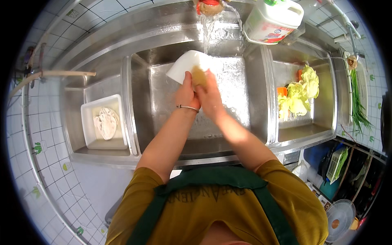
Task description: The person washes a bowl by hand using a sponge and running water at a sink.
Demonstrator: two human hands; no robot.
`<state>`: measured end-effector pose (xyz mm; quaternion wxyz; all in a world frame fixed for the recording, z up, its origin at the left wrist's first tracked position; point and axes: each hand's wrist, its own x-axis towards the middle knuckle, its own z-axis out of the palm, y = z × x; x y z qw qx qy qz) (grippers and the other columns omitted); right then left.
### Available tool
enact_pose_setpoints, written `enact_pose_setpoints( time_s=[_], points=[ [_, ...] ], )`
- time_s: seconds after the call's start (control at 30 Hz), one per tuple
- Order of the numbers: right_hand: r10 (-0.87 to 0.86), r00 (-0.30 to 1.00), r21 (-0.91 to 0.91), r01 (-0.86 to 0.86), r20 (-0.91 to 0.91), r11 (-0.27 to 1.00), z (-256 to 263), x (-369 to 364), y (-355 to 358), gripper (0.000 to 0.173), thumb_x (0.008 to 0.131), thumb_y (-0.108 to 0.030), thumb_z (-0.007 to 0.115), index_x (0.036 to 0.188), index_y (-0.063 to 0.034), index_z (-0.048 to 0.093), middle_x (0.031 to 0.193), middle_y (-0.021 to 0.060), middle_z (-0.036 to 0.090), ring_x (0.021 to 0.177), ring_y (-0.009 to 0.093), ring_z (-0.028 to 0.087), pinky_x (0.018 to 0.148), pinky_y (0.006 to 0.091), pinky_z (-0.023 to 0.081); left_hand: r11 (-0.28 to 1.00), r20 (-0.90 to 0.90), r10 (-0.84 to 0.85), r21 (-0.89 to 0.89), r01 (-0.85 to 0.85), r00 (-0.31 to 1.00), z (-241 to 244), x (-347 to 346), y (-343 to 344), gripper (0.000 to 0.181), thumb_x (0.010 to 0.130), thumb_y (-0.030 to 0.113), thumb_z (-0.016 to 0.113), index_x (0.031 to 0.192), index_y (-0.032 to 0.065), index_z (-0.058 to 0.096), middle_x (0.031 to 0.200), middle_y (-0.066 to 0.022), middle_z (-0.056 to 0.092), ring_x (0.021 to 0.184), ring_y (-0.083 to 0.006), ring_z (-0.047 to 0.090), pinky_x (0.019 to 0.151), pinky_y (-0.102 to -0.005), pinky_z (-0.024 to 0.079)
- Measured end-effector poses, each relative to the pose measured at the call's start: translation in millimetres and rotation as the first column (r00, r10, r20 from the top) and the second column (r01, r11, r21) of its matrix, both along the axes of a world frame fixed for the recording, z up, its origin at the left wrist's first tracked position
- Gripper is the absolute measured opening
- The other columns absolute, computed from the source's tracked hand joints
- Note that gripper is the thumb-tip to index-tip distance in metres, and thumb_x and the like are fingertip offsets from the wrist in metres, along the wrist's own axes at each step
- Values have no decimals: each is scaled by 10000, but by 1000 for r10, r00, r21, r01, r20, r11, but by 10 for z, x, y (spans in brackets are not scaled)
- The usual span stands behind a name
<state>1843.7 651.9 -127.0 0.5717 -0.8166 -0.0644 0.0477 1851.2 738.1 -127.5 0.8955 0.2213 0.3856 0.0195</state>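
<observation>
Over the middle basin of a stainless steel sink [171,122], my left hand [186,93] grips the near edge of a white dish or bowl [190,62]. The vessel is tilted, and its far side lies close to the falling water. My right hand [212,95] is beside the left, with its fingers on a blurred yellowish-brown thing [199,76], possibly a sponge, against the white vessel. The fingertips of both hands are partly hidden or blurred. Water [206,33] runs down from a tap wrapped in red and brown material [211,7] at the back.
A white plastic tub [85,122] with pale meat, seemingly poultry [106,124], stands in the left basin. Lettuce leaves [298,99] and an orange thing [282,91] lie in the right basin. A white jug [274,21] stands on the back ledge. Green stalks [356,101] hang far right.
</observation>
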Motion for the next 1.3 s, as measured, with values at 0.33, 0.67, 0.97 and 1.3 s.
enact_pose_setpoints(
  time_s=[0.33, 0.67, 0.97, 1.3],
  points=[
    [-128, 852, -93, 94, -508, 991, -775, 81, -1071, 292, 869, -212, 504, 1053, 13, 483, 891, 132, 608, 795, 242, 567, 730, 344, 440, 885, 22, -318, 366, 288, 948, -172, 96, 230, 342, 905, 257, 444, 1114, -9, 493, 1057, -143, 575, 957, -298, 564, 837, -400, 457],
    [347, 776, 712, 180, -526, 679, 101, 1327, -257, 345, 827, -200, 581, 1136, -88, 474, 1071, 77, 550, 935, 196, 544, 783, 354, 458, -947, -948, -227, 268, 175, 223, -406, 148, 404, 159, 803, 150, 482, 866, 130, 627, 887, -83, 646, 872, -232, 613, 720, -378, 457],
    [337, 761, 766, 309, -554, 563, -67, 1541, -18, 318, 771, -84, 572, 1072, -63, 473, 1022, 107, 552, 927, 254, 558, 792, 395, 474, -921, -867, -385, 339, -191, 318, -746, 182, 674, 175, 778, 126, 470, 834, 158, 633, 912, -36, 620, 1075, -219, 486, 966, -406, 301],
    [114, 882, 597, 209, -457, 774, 296, 1471, -104, 282, 740, -73, 610, 974, -65, 453, 944, 92, 564, 841, 198, 568, 710, 319, 483, 552, 56, -662, 711, 436, 747, -274, 468, 107, 344, 854, 330, 485, 1103, 93, 512, 1117, -128, 534, 1090, -318, 463, 882, -462, 386]
  ],
)
